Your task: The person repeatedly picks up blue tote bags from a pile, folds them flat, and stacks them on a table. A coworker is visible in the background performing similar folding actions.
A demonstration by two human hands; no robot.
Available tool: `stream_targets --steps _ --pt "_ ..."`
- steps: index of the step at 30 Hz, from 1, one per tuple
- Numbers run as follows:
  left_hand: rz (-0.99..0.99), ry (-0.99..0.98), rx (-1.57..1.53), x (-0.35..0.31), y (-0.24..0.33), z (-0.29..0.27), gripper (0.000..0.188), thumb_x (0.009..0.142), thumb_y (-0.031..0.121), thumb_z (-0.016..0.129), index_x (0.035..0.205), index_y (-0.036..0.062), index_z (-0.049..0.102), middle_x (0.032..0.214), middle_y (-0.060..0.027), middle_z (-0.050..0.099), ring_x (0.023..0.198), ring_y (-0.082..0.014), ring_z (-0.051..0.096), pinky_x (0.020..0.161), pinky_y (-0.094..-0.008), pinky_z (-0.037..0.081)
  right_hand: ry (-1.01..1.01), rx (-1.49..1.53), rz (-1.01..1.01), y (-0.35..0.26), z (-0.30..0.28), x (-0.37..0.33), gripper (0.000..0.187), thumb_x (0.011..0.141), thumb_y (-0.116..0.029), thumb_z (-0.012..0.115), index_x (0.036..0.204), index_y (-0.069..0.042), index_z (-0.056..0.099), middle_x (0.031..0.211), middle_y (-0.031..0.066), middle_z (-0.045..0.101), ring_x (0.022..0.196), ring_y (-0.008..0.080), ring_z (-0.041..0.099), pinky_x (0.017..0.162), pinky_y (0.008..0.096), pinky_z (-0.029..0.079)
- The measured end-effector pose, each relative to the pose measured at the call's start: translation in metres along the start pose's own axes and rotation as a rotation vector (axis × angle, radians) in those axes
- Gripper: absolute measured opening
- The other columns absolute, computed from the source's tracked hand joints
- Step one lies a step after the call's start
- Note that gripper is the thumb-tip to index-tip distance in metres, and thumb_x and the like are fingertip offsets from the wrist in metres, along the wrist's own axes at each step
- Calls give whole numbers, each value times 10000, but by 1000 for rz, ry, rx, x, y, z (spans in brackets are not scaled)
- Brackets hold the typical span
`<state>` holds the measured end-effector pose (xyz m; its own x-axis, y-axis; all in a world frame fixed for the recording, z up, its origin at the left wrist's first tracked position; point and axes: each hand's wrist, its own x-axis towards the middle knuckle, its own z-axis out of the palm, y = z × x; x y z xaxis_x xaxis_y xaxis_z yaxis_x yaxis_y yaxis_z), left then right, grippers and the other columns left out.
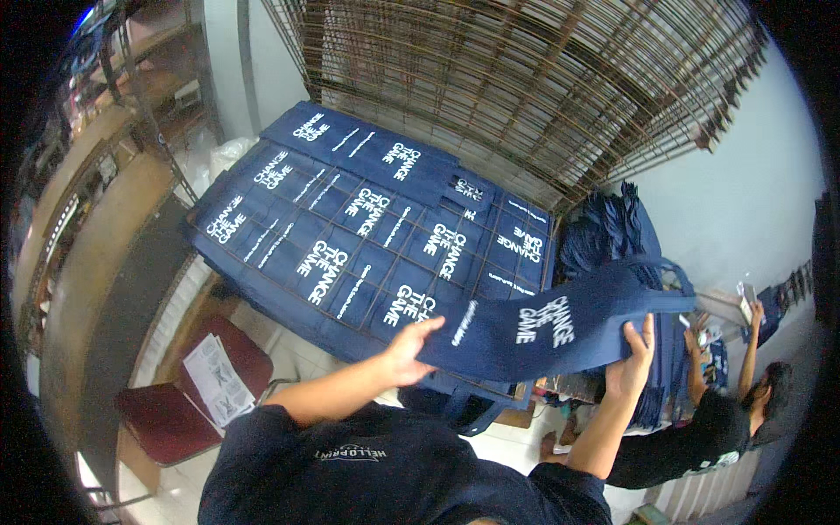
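A navy blue cloth tote bag (577, 325) with white print is stretched between my hands, slightly curved. My left hand (409, 352) grips its left edge, thumb on top and fingers partly hidden underneath. At the other end, my right hand (632, 357) holds the near side close to the strap (669, 297), thumb up. Beneath and beyond, several flat navy bags (376, 214) with similar white print lie in overlapping rows on a wire rack. The held bag covers the near right corner of that layer.
Tilted wire racks (525, 79) rise behind the flat bags. A pile of navy bags (608, 232) stands at the right. Another person (700, 429) in dark clothing works at the far right. At left is a dark red chair (166, 420) with printed papers (214, 381).
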<state>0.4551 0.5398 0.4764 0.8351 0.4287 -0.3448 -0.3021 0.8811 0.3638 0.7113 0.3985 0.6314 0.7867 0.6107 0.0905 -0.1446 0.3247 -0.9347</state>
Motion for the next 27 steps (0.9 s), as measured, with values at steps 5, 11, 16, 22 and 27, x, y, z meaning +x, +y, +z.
stream_targets --steps 5,11,16,22,27 --pt "202 8 45 27 85 -5 460 774 157 437 1225 95 504 1083 -87 603 976 -251 591 879 -440 474 -356 -234 166 25 20 54 431 728 68 569 1143 2 473 1061 81 583 974 194 569 866 311 449" --pt "505 -128 324 80 195 -8 463 741 41 422 1186 16 545 1085 -75 615 949 -183 592 854 -304 478 -317 -287 207 71 68 109 439 759 8 566 1172 -101 461 1105 47 549 978 185 550 842 448 436" --pt "734 267 585 89 272 -26 606 845 259 596 1368 58 365 1266 -103 511 1135 -229 488 931 -359 394 -109 -94 200 195 61 192 378 759 30 544 1075 -155 451 1124 49 453 1055 254 429 841 572 372" --pt "969 468 656 -67 237 -109 445 857 246 597 1256 74 501 1151 -106 585 1015 -182 569 840 -317 447 100 -116 342 315 58 244 439 760 17 534 1137 -174 414 1134 63 403 991 247 437 670 445 439" --pt "1088 1093 323 -216 120 -267 314 881 209 563 1142 35 568 996 -63 618 863 -101 566 725 -247 441 139 -228 411 340 75 270 345 747 19 544 999 -173 407 1059 63 426 916 248 431 587 368 446"
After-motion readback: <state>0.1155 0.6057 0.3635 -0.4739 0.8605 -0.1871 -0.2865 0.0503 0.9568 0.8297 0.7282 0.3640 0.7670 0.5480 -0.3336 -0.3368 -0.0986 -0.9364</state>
